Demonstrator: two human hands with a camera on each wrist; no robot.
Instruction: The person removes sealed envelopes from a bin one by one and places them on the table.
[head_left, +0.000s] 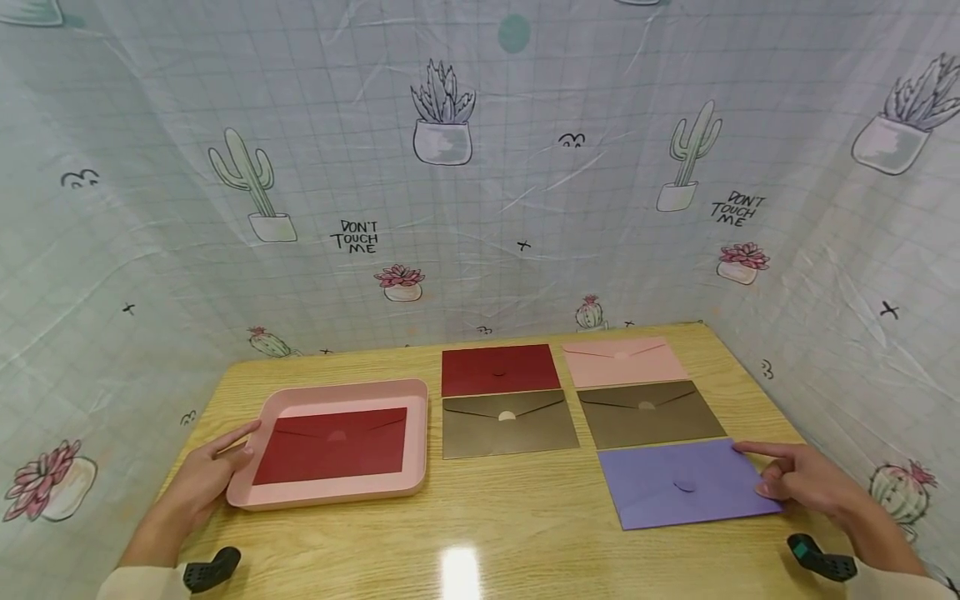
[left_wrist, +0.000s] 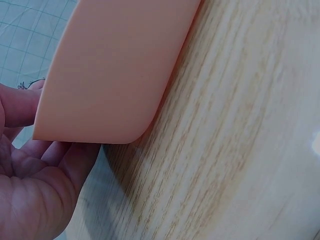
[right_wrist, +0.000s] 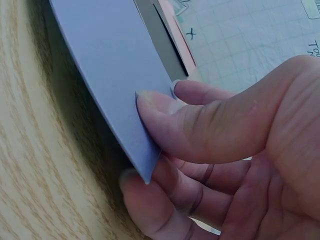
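Note:
In the head view my left hand point(head_left: 201, 477) grips the left rim of a pink tray point(head_left: 420, 442). Its thumb point(left_wrist: 20, 106) lies over the rim in the left wrist view, with other fingers against the outside wall. A red envelope point(head_left: 333, 446) lies flat inside the tray. On the right, my right hand point(head_left: 810, 479) pinches the right edge of a purple envelope point(head_left: 675, 475). The right wrist view shows the thumb point(right_wrist: 200, 125) on top of the envelope and fingers underneath, its held corner raised off the table.
Between tray and purple envelope lie a dark red envelope point(head_left: 498, 371) and a brown envelope point(head_left: 510, 429). Another brown envelope point(head_left: 648, 417) and a pink envelope point(head_left: 622, 360) lie behind the purple one. A patterned curtain point(head_left: 480, 200) surrounds the wooden table point(head_left: 360, 550).

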